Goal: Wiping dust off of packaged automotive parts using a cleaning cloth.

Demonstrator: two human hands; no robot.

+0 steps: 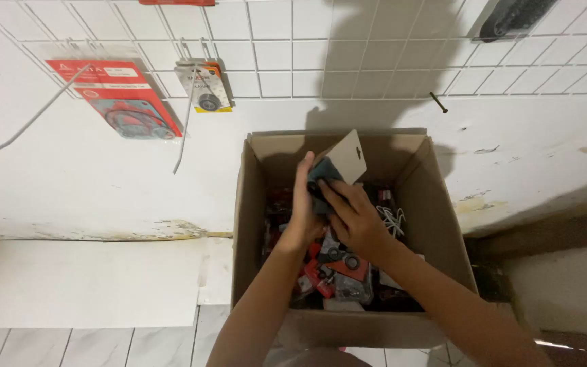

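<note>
Both hands meet over the open cardboard box (256, 224), the left hand (302, 204) and right hand (352, 216) clamped together on a carded packet (340, 160). The packet's pale backing card rises toward one o'clock from the fingers, above the heaped packets (338, 275). A firm grip on the packet's body, not its card, likely avoids bending.

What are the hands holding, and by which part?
Both hands, left and right, grip a carded pack over the box, at its dark lower end; the pale card sticks up free.
</note>
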